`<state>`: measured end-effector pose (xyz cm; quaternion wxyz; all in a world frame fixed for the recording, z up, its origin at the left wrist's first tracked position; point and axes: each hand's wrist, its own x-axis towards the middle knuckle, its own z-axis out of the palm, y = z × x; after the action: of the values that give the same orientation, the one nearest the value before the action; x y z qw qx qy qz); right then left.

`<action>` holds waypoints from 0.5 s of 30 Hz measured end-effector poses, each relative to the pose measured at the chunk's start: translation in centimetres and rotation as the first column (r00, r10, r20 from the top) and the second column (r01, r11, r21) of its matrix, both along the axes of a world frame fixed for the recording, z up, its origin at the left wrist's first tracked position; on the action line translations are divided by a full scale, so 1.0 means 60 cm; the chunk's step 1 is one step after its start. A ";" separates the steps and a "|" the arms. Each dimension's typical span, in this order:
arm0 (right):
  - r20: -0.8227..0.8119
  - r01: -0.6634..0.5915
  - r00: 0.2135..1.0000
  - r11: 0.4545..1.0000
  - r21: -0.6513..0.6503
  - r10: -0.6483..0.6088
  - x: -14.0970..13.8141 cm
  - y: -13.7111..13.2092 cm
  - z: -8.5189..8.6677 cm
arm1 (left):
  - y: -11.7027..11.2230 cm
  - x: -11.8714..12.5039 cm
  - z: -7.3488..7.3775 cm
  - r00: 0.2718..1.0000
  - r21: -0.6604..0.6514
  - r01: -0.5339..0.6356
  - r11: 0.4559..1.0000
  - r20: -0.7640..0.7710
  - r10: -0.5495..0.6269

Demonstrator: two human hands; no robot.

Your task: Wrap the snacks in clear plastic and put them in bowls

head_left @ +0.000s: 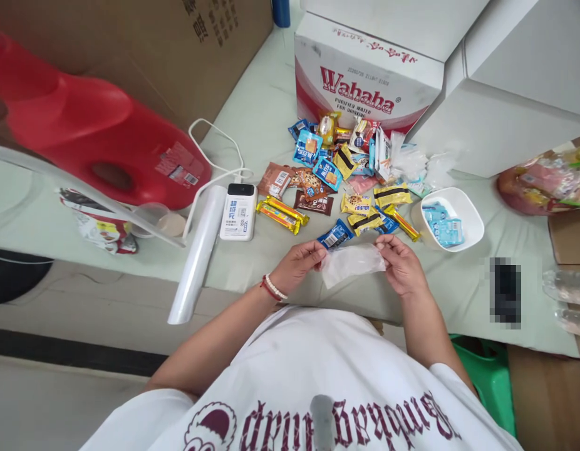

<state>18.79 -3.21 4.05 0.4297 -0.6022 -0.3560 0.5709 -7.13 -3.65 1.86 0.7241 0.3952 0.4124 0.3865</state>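
A small clear plastic bag (353, 264) is stretched flat between my two hands, just over the table's near edge. My left hand (303, 262) pinches its left end between thumb and fingers. The right end is pinched by my right hand (403, 264). Right behind the bag lie a blue wrapped snack (336, 234) and several yellow snack packets (365, 222). Farther back is a heap of small packaged snacks (327, 172) in blue, brown and yellow. To the right, a white bowl (473, 210) holds light-blue packets (445, 228).
A white power bank (238, 213) with a cable and a clear plastic roll (198, 257) lie left. Beyond them are a big red jug (106, 138) and a carton. A Wahaha box (365, 81) stands behind the snacks, crumpled clear bags (426, 164) beside it. Plastic bottles (567, 285) lie far right.
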 end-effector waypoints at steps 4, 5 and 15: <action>0.395 -0.066 0.915 0.934 0.350 -0.084 -0.015 0.001 0.008 | 0.004 0.000 0.013 0.999 0.032 0.036 0.999 -0.036 -0.035; 0.445 -0.187 0.896 0.898 0.398 -0.011 -0.023 0.001 0.013 | 0.005 0.001 0.018 0.998 0.051 0.048 0.998 -0.041 -0.046; 0.697 -0.607 0.702 0.633 0.480 0.144 -0.041 -0.004 0.023 | -0.004 -0.011 -0.007 0.969 -0.064 -0.240 0.969 -0.074 0.235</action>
<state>16.33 -3.48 5.41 0.3454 -0.4537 -0.7799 0.2580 -7.78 -3.87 1.43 0.6724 0.3289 0.4941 0.4422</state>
